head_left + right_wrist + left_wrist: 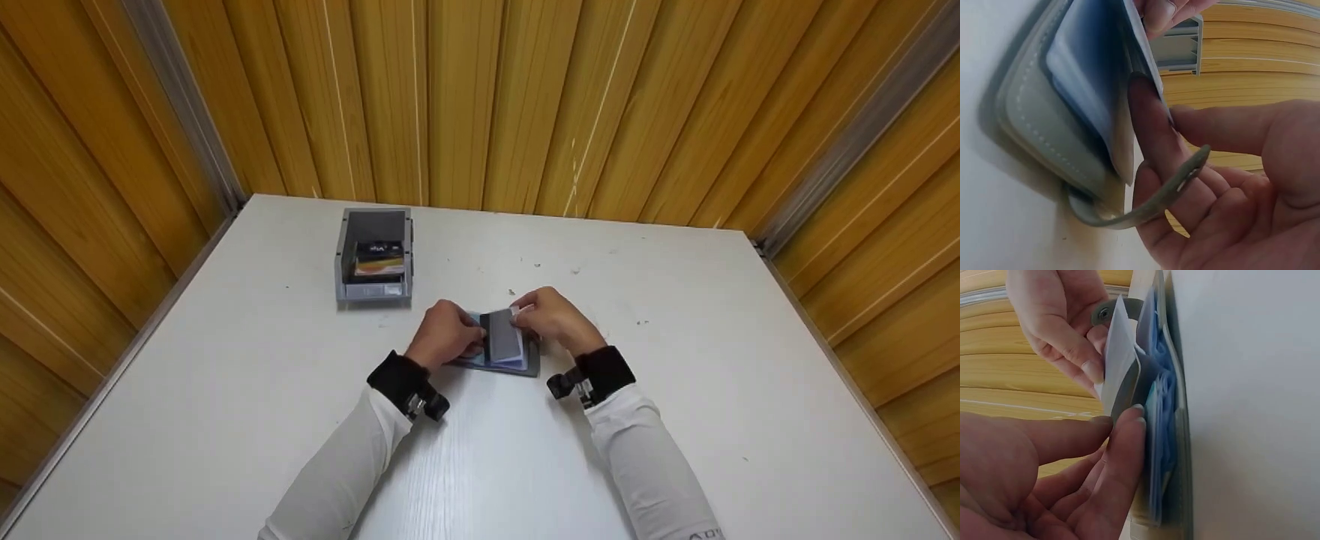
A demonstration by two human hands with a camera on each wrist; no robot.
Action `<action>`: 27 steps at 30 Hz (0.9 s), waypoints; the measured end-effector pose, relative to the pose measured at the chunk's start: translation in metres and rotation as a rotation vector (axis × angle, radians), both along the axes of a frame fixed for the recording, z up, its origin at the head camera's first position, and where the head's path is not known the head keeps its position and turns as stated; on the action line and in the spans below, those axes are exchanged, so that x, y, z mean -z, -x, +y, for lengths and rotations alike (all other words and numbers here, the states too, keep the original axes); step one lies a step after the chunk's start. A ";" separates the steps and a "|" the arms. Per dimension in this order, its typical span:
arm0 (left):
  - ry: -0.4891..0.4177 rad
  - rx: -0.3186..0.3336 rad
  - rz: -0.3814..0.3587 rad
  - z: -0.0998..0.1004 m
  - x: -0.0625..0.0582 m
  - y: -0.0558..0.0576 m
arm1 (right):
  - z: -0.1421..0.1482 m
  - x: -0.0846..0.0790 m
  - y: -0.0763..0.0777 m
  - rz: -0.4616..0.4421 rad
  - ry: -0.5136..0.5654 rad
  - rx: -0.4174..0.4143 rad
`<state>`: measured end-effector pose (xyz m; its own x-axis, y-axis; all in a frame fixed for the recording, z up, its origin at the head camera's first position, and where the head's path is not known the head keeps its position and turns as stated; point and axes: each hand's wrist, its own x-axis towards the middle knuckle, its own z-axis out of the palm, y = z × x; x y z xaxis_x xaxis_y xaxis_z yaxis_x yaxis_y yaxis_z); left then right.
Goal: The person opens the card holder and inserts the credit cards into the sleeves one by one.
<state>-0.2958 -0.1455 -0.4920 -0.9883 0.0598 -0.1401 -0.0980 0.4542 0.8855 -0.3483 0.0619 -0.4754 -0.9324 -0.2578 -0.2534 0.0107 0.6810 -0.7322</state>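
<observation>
A grey-green card holder (532, 366) lies open on the table, its clear bluish sleeves (1081, 84) fanned up in the right wrist view. A grey card (505, 337) with a dark stripe stands tilted above the sleeves; whether it is partly inside one, I cannot tell. My left hand (444, 335) pinches the card's left edge between thumb and fingers. At the opposite edge, my right hand (556, 319) pinches it with the thumb on one face and the index finger behind. The snap strap (1145, 216) of the holder curves up beside the right fingers.
Toward the back left of the white table (225, 390) stands a grey plastic bin (374, 291) with several cards or small packs (379, 259) in it. Wood-patterned walls (465, 105) enclose the table's back and sides.
</observation>
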 end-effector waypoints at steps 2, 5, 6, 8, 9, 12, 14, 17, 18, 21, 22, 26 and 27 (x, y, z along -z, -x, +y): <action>-0.008 0.012 -0.004 0.000 0.001 0.000 | 0.000 -0.001 0.000 0.002 0.005 -0.005; -0.030 0.036 -0.006 -0.001 0.001 0.000 | -0.001 -0.001 0.000 0.011 0.002 -0.015; -0.038 0.044 -0.007 -0.001 0.001 -0.001 | -0.001 -0.002 0.000 0.015 -0.001 -0.016; -0.054 0.059 -0.009 -0.002 0.001 -0.001 | -0.001 -0.002 0.000 0.022 -0.007 -0.022; -0.062 0.064 -0.012 -0.002 0.001 -0.002 | -0.001 -0.003 0.000 0.025 -0.010 -0.023; -0.067 0.072 -0.016 -0.002 0.000 -0.002 | -0.001 -0.004 -0.001 0.026 -0.013 -0.027; -0.059 0.073 -0.013 -0.002 0.000 -0.002 | -0.001 -0.003 0.000 0.021 -0.014 -0.023; -0.027 0.071 -0.003 -0.001 -0.001 -0.002 | 0.000 -0.002 0.001 0.012 0.008 -0.015; -0.013 0.068 -0.001 0.000 -0.001 -0.002 | 0.000 -0.002 0.001 0.015 0.015 -0.012; 0.014 0.057 -0.011 0.001 -0.003 -0.003 | -0.001 0.001 0.002 0.040 0.048 -0.005; 0.018 0.052 -0.020 0.002 -0.003 -0.004 | -0.001 0.002 0.002 0.051 0.057 -0.004; 0.017 0.041 -0.049 0.005 -0.005 -0.006 | -0.003 0.005 0.004 0.106 0.066 0.002; 0.016 0.043 -0.051 0.005 -0.005 -0.006 | -0.003 0.006 0.004 0.117 0.055 0.004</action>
<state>-0.2901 -0.1404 -0.4869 -0.9764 0.0995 -0.1917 -0.1231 0.4729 0.8725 -0.3521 0.0589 -0.4811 -0.9557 -0.2646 -0.1288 -0.0741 0.6399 -0.7648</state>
